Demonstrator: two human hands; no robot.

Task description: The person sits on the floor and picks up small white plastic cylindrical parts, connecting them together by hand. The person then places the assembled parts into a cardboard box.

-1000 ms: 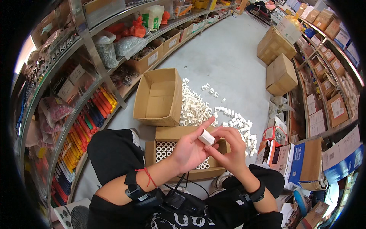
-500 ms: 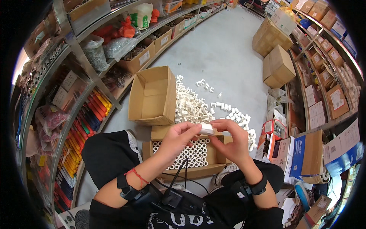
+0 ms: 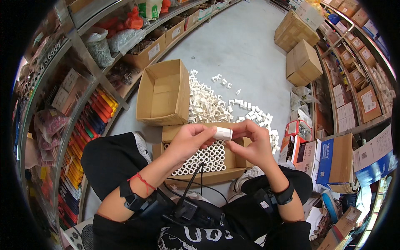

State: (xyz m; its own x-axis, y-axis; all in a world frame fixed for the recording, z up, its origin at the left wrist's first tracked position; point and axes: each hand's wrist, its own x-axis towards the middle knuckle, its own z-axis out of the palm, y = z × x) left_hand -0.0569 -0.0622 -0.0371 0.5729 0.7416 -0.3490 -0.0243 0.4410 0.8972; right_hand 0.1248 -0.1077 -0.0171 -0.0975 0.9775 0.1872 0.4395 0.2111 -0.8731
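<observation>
A white plastic pipe fitting (image 3: 223, 133), a short tube with a wider end, lies sideways between my two hands. My left hand (image 3: 192, 140) pinches its left end between thumb and fingers. At the other end, the fingertips of my right hand (image 3: 255, 142) close on the fitting. Right below is an open cardboard box (image 3: 208, 180), where white fittings (image 3: 205, 161) stand in tight rows with their round openings up. My hands and forearms hide part of this box.
A second open carton (image 3: 166, 92) stands tilted beyond the box. White pipe clips (image 3: 206, 102) are heaped beside it, with loose white fittings (image 3: 256, 116) to their right. Shelving (image 3: 93, 71) lines the left; large cartons (image 3: 304, 62) stand at the right. A black cable hangs before my body.
The view has shifted slightly, so the scene sits a little higher and further left. Both hands remain on the white fitting, which is turned a little and shows more of its length.
</observation>
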